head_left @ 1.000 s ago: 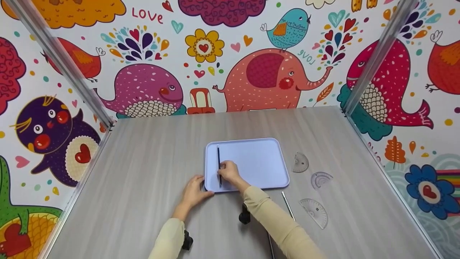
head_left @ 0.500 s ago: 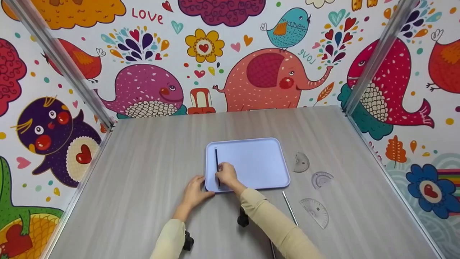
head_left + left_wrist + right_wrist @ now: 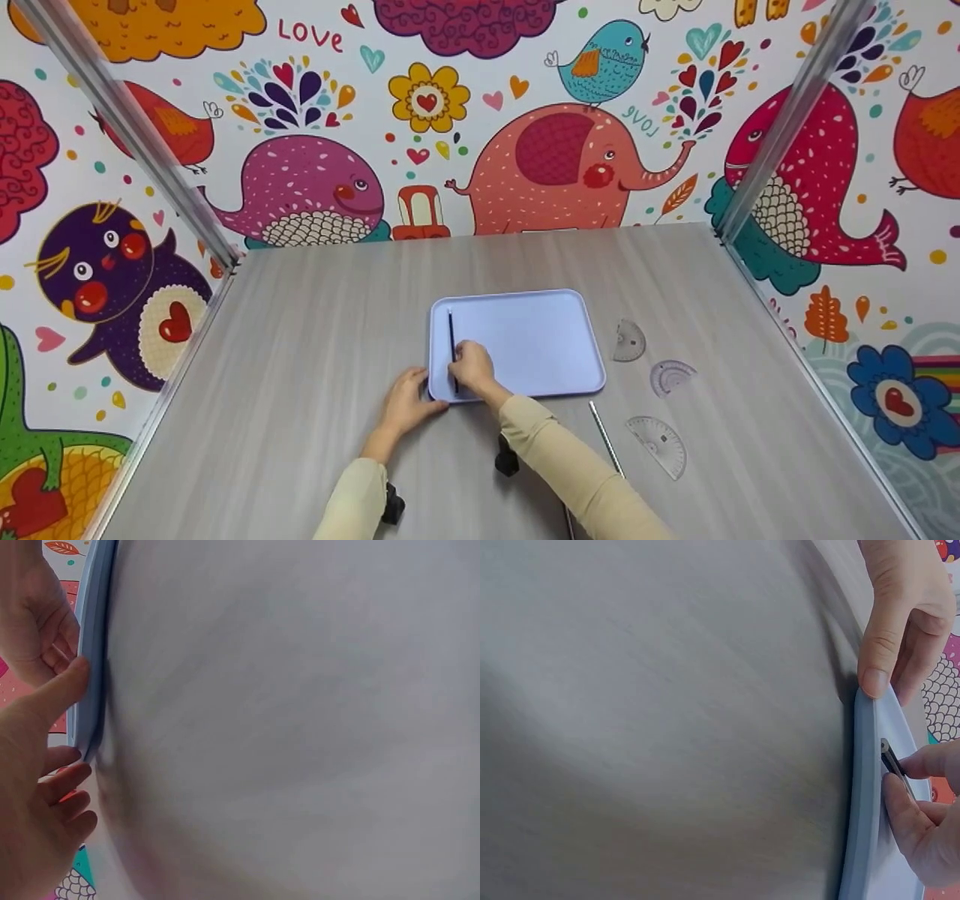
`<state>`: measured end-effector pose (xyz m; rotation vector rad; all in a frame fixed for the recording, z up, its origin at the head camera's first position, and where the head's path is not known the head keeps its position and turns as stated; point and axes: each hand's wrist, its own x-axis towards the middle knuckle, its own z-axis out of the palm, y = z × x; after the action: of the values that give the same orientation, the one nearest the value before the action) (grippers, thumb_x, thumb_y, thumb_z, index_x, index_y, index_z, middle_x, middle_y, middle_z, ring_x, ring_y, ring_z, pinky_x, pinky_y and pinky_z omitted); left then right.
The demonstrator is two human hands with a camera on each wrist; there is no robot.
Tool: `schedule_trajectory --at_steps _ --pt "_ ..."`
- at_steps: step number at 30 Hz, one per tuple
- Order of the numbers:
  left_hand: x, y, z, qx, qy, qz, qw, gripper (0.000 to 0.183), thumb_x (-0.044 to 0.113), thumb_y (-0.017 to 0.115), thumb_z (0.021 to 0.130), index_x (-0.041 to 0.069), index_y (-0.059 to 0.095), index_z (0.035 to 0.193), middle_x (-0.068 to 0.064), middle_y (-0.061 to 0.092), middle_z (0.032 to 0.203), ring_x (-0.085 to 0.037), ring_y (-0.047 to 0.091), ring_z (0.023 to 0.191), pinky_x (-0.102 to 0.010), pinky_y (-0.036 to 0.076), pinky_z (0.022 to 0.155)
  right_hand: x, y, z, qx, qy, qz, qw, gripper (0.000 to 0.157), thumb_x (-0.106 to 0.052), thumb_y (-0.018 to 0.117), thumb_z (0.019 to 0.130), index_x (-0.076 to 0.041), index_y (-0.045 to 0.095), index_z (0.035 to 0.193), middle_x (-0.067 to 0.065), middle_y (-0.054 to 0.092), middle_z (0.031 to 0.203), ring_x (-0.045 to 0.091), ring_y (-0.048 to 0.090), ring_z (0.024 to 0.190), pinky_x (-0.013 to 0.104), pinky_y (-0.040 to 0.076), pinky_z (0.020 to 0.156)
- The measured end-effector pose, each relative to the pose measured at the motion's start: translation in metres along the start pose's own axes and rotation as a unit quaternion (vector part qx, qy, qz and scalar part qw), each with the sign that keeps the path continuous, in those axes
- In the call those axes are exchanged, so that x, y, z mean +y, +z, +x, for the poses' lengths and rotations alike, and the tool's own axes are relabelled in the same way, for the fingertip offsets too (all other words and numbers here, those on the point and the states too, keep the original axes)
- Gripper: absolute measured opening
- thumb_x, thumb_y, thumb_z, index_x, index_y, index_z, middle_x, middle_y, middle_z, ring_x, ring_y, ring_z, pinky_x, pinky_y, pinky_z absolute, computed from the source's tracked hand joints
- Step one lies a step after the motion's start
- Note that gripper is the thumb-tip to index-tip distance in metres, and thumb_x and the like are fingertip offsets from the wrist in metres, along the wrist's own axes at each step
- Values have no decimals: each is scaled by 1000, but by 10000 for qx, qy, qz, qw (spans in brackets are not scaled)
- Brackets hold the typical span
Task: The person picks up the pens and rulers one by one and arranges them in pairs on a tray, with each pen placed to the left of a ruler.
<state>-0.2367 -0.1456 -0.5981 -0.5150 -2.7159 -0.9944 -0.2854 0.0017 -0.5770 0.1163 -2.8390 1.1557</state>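
A pale blue tray [image 3: 536,341] lies on the table, and a slim black pencil [image 3: 451,330] stretches lengthwise along its left side. My right hand [image 3: 472,365] pinches the pencil near its lower end; in the right wrist view, thumb and fingertips hold the pencil [image 3: 889,754] just inside the tray's near rim. At the tray's near left corner is my left hand [image 3: 409,401], thumb on the front rim and fingers round the left side. The left wrist view shows that thumb pressed against the tray wall [image 3: 91,690], with the other fingers bent below it.
Right of the tray lie a small clear protractor [image 3: 628,340], a purplish one [image 3: 673,376] and a larger clear one [image 3: 658,447]. A silvery pencil-like rod [image 3: 606,435] lies beside the right sleeve, which partly hides another dark rod [image 3: 568,517]. A patterned wall stands behind.
My right hand has shifted the pencil slightly left and toward me, closer to the tray's left rim. The left hand has stayed at the corner.
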Motion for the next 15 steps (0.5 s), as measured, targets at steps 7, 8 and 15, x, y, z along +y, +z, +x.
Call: schedule_trajectory --at_steps 7,8,15 --pt "0 1 -1 -25 -88 -42 9999 60 22 81 60 -13 59 103 -23 58 104 -37 55 99 -46 43 88 2 2 0 98 -23 -201 9997 22 -2 66 63 3 65 85 5 58 65 17 49 59 33 48 57" --pt "0 1 -1 -27 -107 -53 9999 60 22 81 60 -13 59 103 -23 58 104 -37 55 99 -46 43 89 2 2 0 130 -61 -216 9997 21 -1 66 63 3 65 83 4 56 63 17 48 58 33 47 56" --pt "2 -1 1 12 -131 -15 9999 61 22 82 59 -13 60 104 -23 59 105 -37 55 100 -46 43 89 2 1 0 206 -126 -194 9995 24 -1 65 62 2 65 86 4 56 62 19 52 59 35 48 57"
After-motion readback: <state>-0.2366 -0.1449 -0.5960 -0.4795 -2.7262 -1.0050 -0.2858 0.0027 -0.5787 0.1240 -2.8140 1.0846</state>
